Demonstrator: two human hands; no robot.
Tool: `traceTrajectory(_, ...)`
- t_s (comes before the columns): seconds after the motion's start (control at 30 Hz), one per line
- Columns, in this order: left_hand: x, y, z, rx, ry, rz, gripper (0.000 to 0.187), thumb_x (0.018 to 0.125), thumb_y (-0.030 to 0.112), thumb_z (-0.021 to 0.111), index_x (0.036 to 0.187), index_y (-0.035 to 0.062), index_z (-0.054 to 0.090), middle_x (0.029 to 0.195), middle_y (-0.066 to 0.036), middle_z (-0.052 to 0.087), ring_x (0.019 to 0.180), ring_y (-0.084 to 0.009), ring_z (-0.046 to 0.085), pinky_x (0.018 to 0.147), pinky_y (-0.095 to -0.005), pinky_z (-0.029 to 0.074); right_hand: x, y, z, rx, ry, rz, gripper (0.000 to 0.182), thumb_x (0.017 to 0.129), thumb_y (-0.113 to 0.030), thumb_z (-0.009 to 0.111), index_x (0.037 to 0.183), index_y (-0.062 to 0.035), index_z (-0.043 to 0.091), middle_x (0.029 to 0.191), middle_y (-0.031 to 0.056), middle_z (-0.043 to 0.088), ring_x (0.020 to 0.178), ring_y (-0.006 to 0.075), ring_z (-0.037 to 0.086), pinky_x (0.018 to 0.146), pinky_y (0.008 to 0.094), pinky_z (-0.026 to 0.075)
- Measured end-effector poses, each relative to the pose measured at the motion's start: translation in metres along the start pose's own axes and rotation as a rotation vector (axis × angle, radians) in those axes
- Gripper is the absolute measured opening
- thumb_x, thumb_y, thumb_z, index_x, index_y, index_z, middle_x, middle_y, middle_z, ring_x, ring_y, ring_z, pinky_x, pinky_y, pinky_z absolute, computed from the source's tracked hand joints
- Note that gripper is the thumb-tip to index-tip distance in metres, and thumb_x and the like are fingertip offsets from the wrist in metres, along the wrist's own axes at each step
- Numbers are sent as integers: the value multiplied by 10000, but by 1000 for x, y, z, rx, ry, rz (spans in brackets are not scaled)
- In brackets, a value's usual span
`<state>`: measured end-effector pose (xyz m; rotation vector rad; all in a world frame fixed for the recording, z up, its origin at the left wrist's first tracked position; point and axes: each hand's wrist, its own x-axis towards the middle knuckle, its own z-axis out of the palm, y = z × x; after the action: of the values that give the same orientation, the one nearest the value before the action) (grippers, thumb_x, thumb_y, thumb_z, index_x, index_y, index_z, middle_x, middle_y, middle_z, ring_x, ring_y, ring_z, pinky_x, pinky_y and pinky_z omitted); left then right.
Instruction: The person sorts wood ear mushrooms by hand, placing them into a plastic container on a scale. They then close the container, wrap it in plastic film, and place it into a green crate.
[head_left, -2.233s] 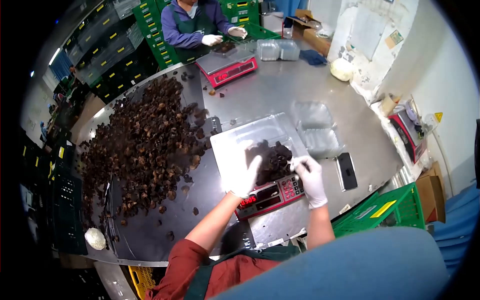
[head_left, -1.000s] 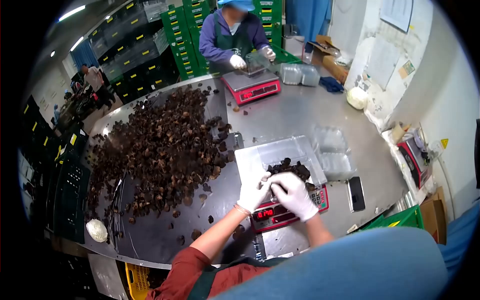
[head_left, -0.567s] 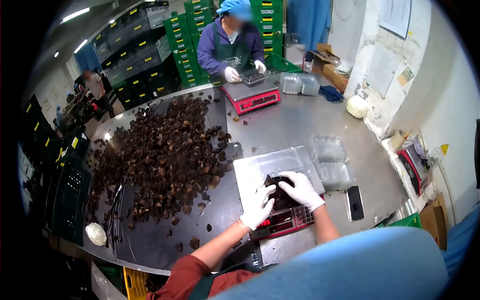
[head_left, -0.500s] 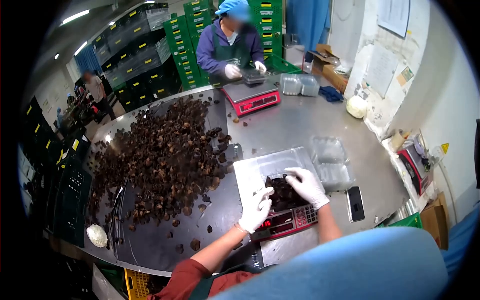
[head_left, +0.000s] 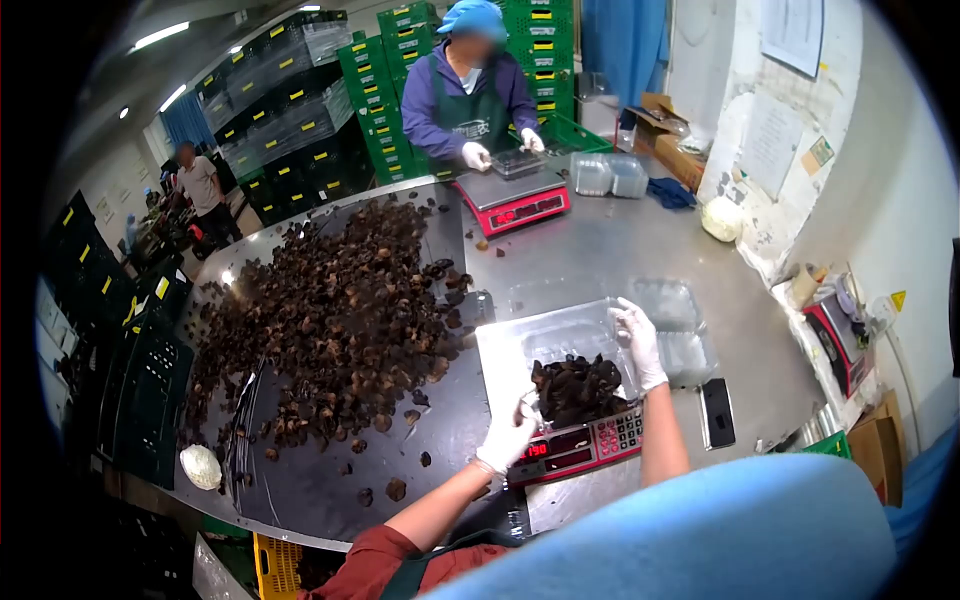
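Note:
A clear plastic clamshell box, its lid raised at the far side, lies on the scale. A heap of dark brown wood ear mushrooms fills its base. My left hand, in a white glove, has its fingers closed at the near left edge of the box. On the other side, my right hand, also gloved, grips the far right edge of the lid. The scale's red panel shows lit digits at the front.
A big mushroom pile covers the left of the metal table. Stacked clear boxes and a phone lie to my right. Across the table, a person's gloved hands hold a clear box over another red scale.
My right hand has moved from the mushrooms up to the lid's edge. My left hand has lowered slightly to the box edge. The mushrooms are now uncovered.

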<state>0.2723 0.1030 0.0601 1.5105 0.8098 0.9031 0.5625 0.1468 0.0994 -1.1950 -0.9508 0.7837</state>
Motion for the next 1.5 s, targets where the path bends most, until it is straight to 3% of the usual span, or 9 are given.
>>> traceTrajectory(0.03, 3, 28, -10, 174, 6, -203, 491, 856, -26, 490, 1344, 7, 450, 885, -27, 580, 742, -77, 561, 680, -230, 492, -12, -18, 0, -6, -38, 12, 418, 969, -369, 512, 1229, -55, 602, 1066, 21, 655, 919, 89, 562, 766, 236, 471)
traceTrajectory(0.17, 14, 24, -38, -314, 152, -209, 195, 924, 49, 516, 1111, 19, 562, 913, -45, 616, 740, -107, 606, 683, -258, 527, -49, -29, -11, -195, -244, -97, 347, 958, -326, 532, 1129, -53, 664, 1022, 22, 671, 956, 124, 594, 778, 280, 501)
traceTrajectory(0.3, 1, 31, -45, -474, 211, -304, 183, 939, 95, 546, 1112, 34, 543, 945, -41, 601, 742, -105, 579, 674, -233, 498, -88, -49, -7, -272, -303, 161, 246, 825, -64, 699, 1067, -25, 668, 1008, 37, 660, 931, 93, 596, 814, 240, 492)
traceTrajectory(0.47, -30, 18, -41, -363, 108, -266, 229, 928, 139, 607, 1114, 30, 529, 987, -71, 595, 733, -115, 590, 663, -242, 503, -110, -43, 6, -284, -116, 130, 449, 777, -97, 756, 1180, -4, 581, 958, 33, 626, 823, 63, 561, 697, 223, 465)
traceTrajectory(0.63, -31, 38, -42, -117, -40, -456, 297, 907, 196, 658, 1103, 7, 538, 838, -105, 659, 722, -161, 659, 656, -287, 562, -131, -22, -6, -169, -123, 394, 178, 962, -162, 518, 889, -30, 613, 596, 19, 540, 451, 84, 485, 388, 247, 372)
traceTrajectory(0.77, -35, 31, -46, -329, -150, -515, 303, 910, 150, 640, 1140, 9, 503, 929, -123, 662, 796, -182, 672, 729, -306, 574, -147, 30, -37, -24, -208, 452, 236, 947, -45, 477, 1166, 36, 514, 852, 132, 622, 686, 191, 642, 614, 327, 590)
traceTrajectory(1.23, -72, 1, -79, -393, 23, -309, 48, 850, 55, 626, 860, 57, 579, 763, -56, 651, 666, -134, 630, 605, -260, 523, -202, 99, -8, 116, -242, 487, 344, 744, 136, 552, 1041, 33, 412, 747, 105, 598, 586, 133, 581, 526, 290, 524)
traceTrajectory(1.43, -98, 19, -106, -300, 30, -313, 45, 849, 41, 607, 886, 43, 582, 769, -59, 650, 678, -141, 640, 636, -264, 546, -228, 48, 47, 66, -265, 320, 290, 828, 92, 574, 1052, -12, 421, 783, 106, 603, 669, 143, 602, 608, 289, 514)
traceTrajectory(1.5, -108, 21, -116, -227, -124, -213, 329, 833, 29, 643, 1134, 57, 513, 941, -76, 643, 791, -94, 625, 729, -246, 525, -232, 23, 67, 108, -159, 109, 234, 864, 50, 590, 1034, -23, 447, 818, 79, 606, 747, 133, 601, 689, 272, 504)
